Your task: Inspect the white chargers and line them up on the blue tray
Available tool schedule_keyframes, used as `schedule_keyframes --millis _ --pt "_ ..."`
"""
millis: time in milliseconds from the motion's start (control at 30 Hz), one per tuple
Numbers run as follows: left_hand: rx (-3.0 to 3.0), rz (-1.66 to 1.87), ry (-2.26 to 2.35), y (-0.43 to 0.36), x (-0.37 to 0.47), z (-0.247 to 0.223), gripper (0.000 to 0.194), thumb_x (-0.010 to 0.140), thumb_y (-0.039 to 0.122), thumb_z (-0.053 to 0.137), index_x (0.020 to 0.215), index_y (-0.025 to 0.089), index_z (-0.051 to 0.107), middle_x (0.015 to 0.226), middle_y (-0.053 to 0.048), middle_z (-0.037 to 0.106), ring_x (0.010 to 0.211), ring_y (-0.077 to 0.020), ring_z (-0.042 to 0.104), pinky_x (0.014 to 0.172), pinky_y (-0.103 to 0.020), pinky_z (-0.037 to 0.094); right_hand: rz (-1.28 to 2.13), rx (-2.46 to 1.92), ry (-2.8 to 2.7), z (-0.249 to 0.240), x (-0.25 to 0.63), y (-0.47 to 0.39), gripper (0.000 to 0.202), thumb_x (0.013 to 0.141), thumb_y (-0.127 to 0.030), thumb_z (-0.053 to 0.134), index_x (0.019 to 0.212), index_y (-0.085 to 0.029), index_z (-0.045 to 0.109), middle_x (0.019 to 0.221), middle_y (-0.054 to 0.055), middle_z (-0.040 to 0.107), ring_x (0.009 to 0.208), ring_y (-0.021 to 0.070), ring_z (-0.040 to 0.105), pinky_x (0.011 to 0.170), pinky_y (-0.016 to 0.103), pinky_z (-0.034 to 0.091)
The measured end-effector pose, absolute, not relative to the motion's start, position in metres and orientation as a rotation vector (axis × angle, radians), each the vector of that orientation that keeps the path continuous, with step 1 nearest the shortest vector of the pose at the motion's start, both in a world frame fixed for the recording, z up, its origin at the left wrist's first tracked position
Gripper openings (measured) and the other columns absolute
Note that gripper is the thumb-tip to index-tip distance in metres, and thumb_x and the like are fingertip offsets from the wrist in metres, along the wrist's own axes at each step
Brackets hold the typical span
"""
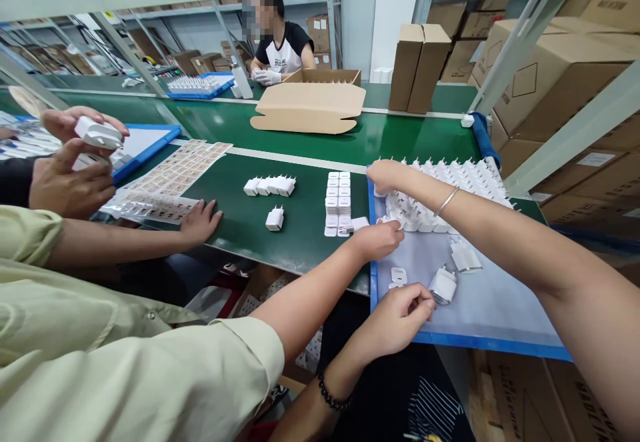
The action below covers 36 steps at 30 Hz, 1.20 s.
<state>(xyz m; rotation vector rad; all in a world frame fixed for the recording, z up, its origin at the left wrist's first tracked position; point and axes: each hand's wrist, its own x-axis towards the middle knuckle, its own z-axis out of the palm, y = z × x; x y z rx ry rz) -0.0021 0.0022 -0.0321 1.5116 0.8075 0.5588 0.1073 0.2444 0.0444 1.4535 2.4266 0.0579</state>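
Observation:
My left hand point(400, 315), its wrist in dark beads, lies at the front of the blue-rimmed tray point(480, 341). Its fingers are curled, tips beside a white charger plug point(443, 286); anything within them is hidden. A second loose charger plug point(466, 256) lies behind that one. My right hand point(386, 177), below a silver bangle, is closed at the tray's far left corner on a white charger plug, mostly covered by the fingers. Rows of charger plugs point(460, 185) stand prongs up beside it. Small white pieces point(398, 277) lie near my left hand.
A co-worker's hand point(383, 239) reaches between mine at the tray edge; their other hand point(201, 222) rests by sticker sheets point(175, 169). White stacks point(338, 199) and several chargers point(270, 186) sit on the green table. Another person's hands point(80, 169) hold a charger. An open carton point(310, 105) stands beyond.

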Motion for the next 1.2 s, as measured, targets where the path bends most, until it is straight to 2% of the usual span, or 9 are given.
schedule_keyframes --millis 267,333,533,700,833,933,1000,1100,1200 --pt "1.622 0.554 0.862 0.001 -0.001 -0.033 0.015 0.094 0.026 0.049 0.083 0.019 0.058 0.075 0.001 0.058 0.071 -0.013 0.051 0.066 -0.024 0.036 0.15 1.472 2.397 0.025 0.105 0.242 0.024 0.091 -0.018 0.065 0.113 -0.01 0.069 0.115 0.015 0.071 0.106 0.0273 0.068 0.089 0.041 0.053" --pt "1.648 0.543 0.874 0.001 -0.001 -0.032 0.014 0.093 0.026 0.051 0.083 0.019 0.059 0.074 0.002 0.057 0.071 -0.0128 0.05 0.065 -0.024 0.035 0.176 1.497 2.411 0.021 0.108 0.237 0.023 0.092 -0.017 0.063 0.112 -0.008 0.068 0.117 0.018 0.069 0.109 0.029 0.066 0.09 0.041 0.052" --pt "1.655 0.526 0.867 0.001 -0.001 -0.031 0.018 0.094 0.029 0.05 0.084 0.019 0.061 0.074 0.002 0.056 0.07 -0.0124 0.05 0.065 -0.024 0.035 0.261 1.657 2.483 0.013 0.118 0.222 0.052 0.085 -0.001 0.054 0.136 -0.006 0.05 0.141 0.028 0.047 0.11 0.0352 0.061 0.078 0.038 0.051" --pt "1.67 0.483 0.864 0.002 -0.002 -0.027 0.021 0.096 0.032 0.048 0.088 0.019 0.062 0.08 0.0 0.061 0.075 -0.0141 0.053 0.068 -0.024 0.038 0.185 1.687 2.586 0.025 0.121 0.218 0.045 0.086 -0.003 0.052 0.131 -0.006 0.052 0.133 0.026 0.052 0.113 0.0355 0.057 0.085 0.039 0.045" --pt "1.638 0.491 0.854 0.002 -0.003 -0.026 0.022 0.096 0.033 0.047 0.088 0.019 0.062 0.08 0.0 0.061 0.074 -0.0141 0.053 0.068 -0.024 0.038 0.0 1.546 2.749 0.051 0.133 0.193 0.037 0.091 -0.03 0.062 0.125 -0.017 0.057 0.124 0.015 0.063 0.111 0.0312 0.059 0.087 0.035 0.043" --pt "1.637 0.503 0.831 0.003 -0.002 -0.027 0.022 0.096 0.033 0.048 0.087 0.019 0.061 0.079 0.0 0.06 0.074 -0.0141 0.053 0.07 -0.024 0.039 -0.27 1.343 2.764 0.055 0.14 0.164 0.046 0.081 -0.045 0.074 0.119 -0.021 0.061 0.114 0.009 0.07 0.1 0.0294 0.065 0.081 0.033 0.045" --pt "1.629 0.492 0.81 0.003 -0.001 -0.027 0.022 0.096 0.033 0.048 0.086 0.018 0.06 0.075 0.001 0.058 0.071 -0.0136 0.051 0.068 -0.023 0.038 -0.155 1.259 2.686 0.045 0.138 0.15 0.049 0.078 -0.044 0.077 0.117 -0.017 0.062 0.104 0.011 0.074 0.097 0.0315 0.067 0.086 0.037 0.044" --pt "1.622 0.474 0.806 0.004 -0.001 -0.027 0.022 0.096 0.033 0.047 0.085 0.018 0.06 0.073 0.001 0.055 0.07 -0.0133 0.05 0.064 -0.023 0.036 -0.05 1.192 2.657 0.026 0.131 0.143 0.03 0.086 -0.033 0.071 0.107 -0.011 0.066 0.098 0.016 0.075 0.098 0.0314 0.068 0.093 0.039 0.04" --pt "1.656 0.476 0.836 0.003 -0.002 -0.026 0.02 0.095 0.032 0.048 0.086 0.019 0.06 0.075 0.001 0.057 0.072 -0.014 0.052 0.066 -0.023 0.037 -0.023 1.192 2.635 0.014 0.127 0.149 0.026 0.088 -0.03 0.069 0.105 -0.011 0.067 0.096 0.018 0.075 0.095 0.0315 0.069 0.081 0.036 0.043"
